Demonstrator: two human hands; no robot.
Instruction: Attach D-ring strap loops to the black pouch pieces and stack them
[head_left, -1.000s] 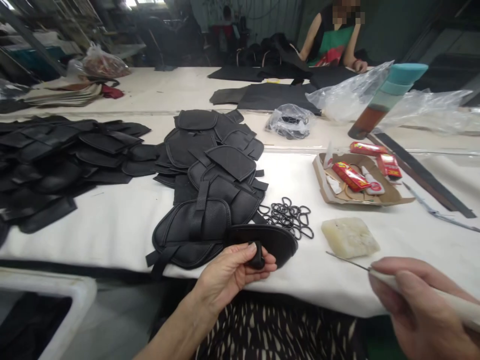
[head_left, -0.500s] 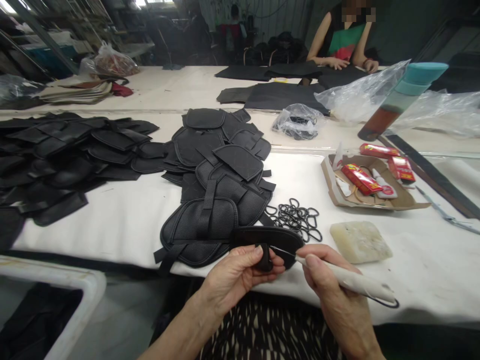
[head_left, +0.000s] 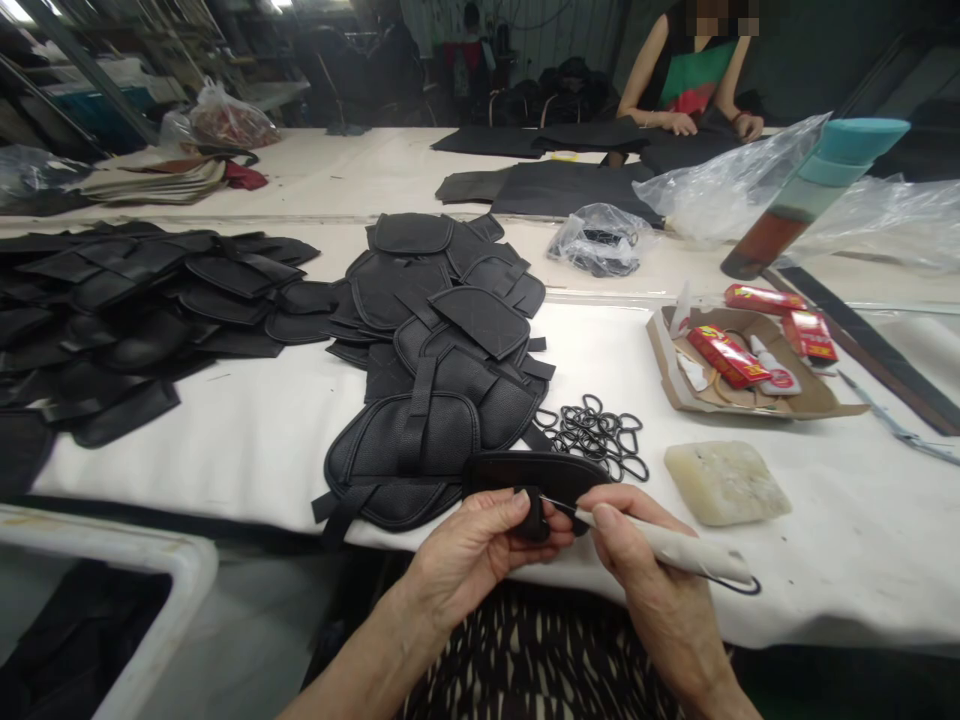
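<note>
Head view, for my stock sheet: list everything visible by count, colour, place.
Held piece: one, black, front centre
Pointed tool: one, whitish, to its right
Padded pieces: many, black, centre, left
Rings: many, black, beside pieces
Block: one, yellowish, right of rings
Open box: one, brown, beyond block
Packets: three, red, in and behind box
Small bottle: one, white, in box
Large bottle: one, turquoise-lidded, behind box
Plastic bags: several, clear, back
Flat sheets: several, black, back
Stack: one, tan, back left
Tub: one, white, lower left
Co-worker: one, multicoloured top, back
Left hand: one, bare, holding piece
Right hand: one, bare, holding tool
</note>
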